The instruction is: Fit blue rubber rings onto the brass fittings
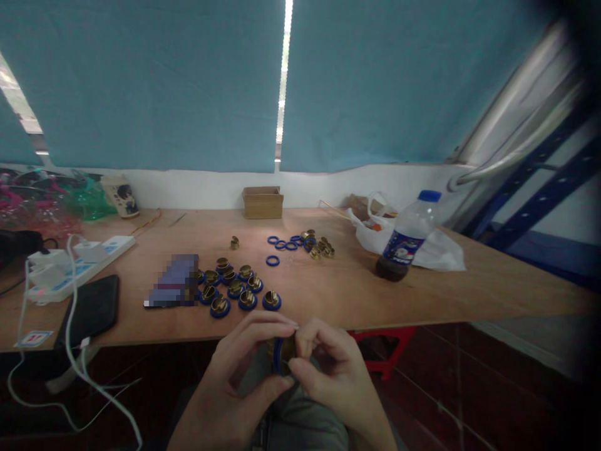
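Both hands come together over the person's lap, just below the near edge of the worktop (488, 282), with a blue-ringed piece (277, 356) between them. The left hand (244, 363) spans it, fingertips above and thumb below; the right hand (335, 363) pinches close at its brass-coloured side, though the fingers hide the exact contact.

The piece looks light, its metal stiff, thin and probably slippery when smooth. Whether the ring is hard plastic or something softer cannot be told. The ring's outer edge seems the best place to hold, since the thin brass parts might bend under a hard squeeze.

The wooden worktop carries a cluster of similar ringed pieces (235, 288), loose blue rings (273, 265) and brass parts (325, 247) farther back. A cardboard box (263, 205) stands by the wall, a bottle (402, 248) leans at the right, and a power strip (107, 254) lies at the left. Blue-green curtains (164, 81) hang behind; a red stool (392, 351) shows below.
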### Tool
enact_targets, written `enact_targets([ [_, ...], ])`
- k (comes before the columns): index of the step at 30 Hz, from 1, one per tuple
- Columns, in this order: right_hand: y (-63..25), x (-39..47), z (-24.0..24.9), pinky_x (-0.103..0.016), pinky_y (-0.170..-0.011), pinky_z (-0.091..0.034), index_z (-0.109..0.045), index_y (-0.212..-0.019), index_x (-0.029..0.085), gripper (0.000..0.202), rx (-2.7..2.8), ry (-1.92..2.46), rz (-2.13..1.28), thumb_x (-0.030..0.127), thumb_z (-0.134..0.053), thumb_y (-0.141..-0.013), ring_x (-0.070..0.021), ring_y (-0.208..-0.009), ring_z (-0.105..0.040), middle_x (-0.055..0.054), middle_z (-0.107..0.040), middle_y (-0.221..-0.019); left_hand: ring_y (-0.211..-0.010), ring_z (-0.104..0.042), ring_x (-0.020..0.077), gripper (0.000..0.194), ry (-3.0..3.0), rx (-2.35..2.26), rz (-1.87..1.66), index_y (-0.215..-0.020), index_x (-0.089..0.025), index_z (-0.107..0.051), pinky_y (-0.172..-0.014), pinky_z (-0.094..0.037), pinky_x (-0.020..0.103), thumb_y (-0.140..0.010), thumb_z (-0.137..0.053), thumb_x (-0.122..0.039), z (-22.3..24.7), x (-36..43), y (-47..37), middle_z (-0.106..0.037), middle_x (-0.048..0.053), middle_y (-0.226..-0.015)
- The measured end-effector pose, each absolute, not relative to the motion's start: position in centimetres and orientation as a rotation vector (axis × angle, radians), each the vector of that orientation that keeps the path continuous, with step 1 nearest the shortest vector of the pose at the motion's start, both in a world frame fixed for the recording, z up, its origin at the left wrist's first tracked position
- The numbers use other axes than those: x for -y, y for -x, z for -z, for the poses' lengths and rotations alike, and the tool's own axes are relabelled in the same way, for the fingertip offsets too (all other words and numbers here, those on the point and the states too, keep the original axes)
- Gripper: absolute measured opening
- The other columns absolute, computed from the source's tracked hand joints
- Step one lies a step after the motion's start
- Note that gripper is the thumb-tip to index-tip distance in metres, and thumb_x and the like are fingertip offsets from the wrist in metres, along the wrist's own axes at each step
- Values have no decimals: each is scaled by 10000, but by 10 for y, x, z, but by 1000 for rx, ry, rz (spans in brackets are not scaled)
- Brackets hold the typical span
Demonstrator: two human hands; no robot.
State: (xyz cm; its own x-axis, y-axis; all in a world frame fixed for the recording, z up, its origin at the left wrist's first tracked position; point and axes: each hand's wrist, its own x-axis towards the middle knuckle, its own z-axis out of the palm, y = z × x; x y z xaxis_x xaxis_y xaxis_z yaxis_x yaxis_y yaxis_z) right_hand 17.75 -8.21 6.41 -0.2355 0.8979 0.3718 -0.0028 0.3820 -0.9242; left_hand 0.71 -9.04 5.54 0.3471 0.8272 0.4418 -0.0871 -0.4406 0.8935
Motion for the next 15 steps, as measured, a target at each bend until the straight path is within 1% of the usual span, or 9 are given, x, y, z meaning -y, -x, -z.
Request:
enact_targets([
  [6, -173, 82, -65, -229, -501, -296, -427, -605, 215, 224, 1565, 857, -1016, 188, -606, -737, -97, -505, -373, 65, -411, -547, -1194, -550, 266, 390, -1672, -664, -1264, -1180, -291, -624, -1026, -448, 391, -847, -649, -90, -55, 90, -5, -597, 72, -1214],
  [12, -173, 81, -64, -228, -492, -292, -426, -609, 217, 222, 1560, 875, -1022, 199, -603, -743, -97, -498, -360, 67, -404, -545, -1168, -573, 245, 391, -1695, -695, -1284, -1165, -329, -631, -1017, -457, 363, -846, -660, -104, -56, 90, -8, -610, 49, -1191],
  [15, -171, 83, -66, -228, -491, -295, -417, -604, 217, 242, 1556, 890, -1014, 221, -602, -759, -98, -503, -358, 66, -391, -550, -1197, -557, 250, 401, -1659, -699, -1258, -1188, -337, -617, -1040, -445, 368, -850, -662, -127, -53, 90, -6, -597, 50, -1227],
])
